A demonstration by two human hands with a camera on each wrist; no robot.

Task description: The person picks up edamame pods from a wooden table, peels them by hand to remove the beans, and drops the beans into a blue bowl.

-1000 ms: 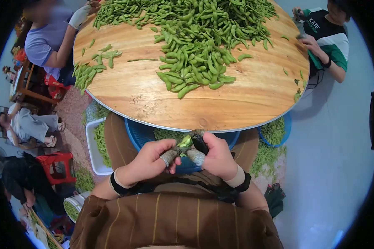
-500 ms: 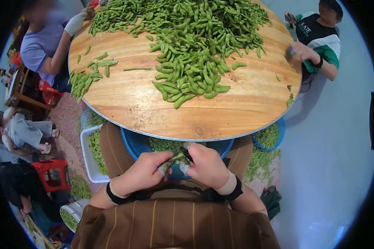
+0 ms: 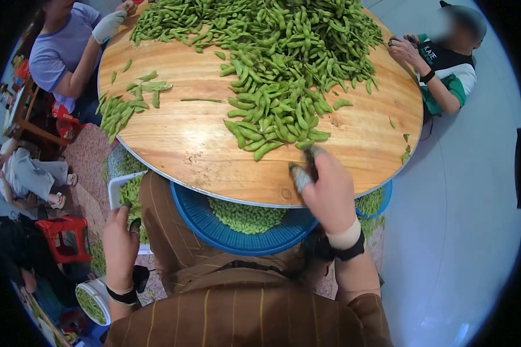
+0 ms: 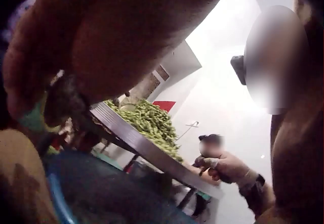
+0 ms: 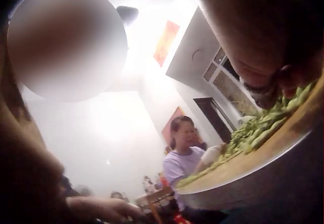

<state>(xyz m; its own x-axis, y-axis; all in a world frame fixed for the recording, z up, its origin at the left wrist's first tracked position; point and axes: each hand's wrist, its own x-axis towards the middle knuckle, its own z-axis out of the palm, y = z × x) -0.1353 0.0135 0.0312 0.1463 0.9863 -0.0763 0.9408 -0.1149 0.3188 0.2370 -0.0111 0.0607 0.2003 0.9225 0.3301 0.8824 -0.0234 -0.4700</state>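
My right hand (image 3: 333, 188) reaches over the round wooden table, thumb and forefinger apart. Grey wrapping covers their tips, and the fingertips are right at the near edge of a heap of green soybean pods (image 3: 269, 110). Down to the left, my left hand (image 3: 121, 246) hangs at the white tub (image 3: 114, 188) of pods, its fingers bent. In the left wrist view a green pod (image 4: 33, 119) shows between its fingers and thumb. Between my knees, under the table edge, sits a blue basin (image 3: 194, 222) with shelled beans (image 3: 246, 217) inside.
Another person (image 3: 69, 52) sits at the table's left, beside a small group of pods (image 3: 118, 113); another person (image 3: 446, 63) works at the right. A white bucket (image 3: 95, 298), a red stool (image 3: 63, 237) and a blue-rimmed container (image 3: 382, 199) stand on the floor.
My hands have parted from together over the basin. The left has moved left to the white tub, the right forward to the pods on the table. The beans in the basin have come into view.
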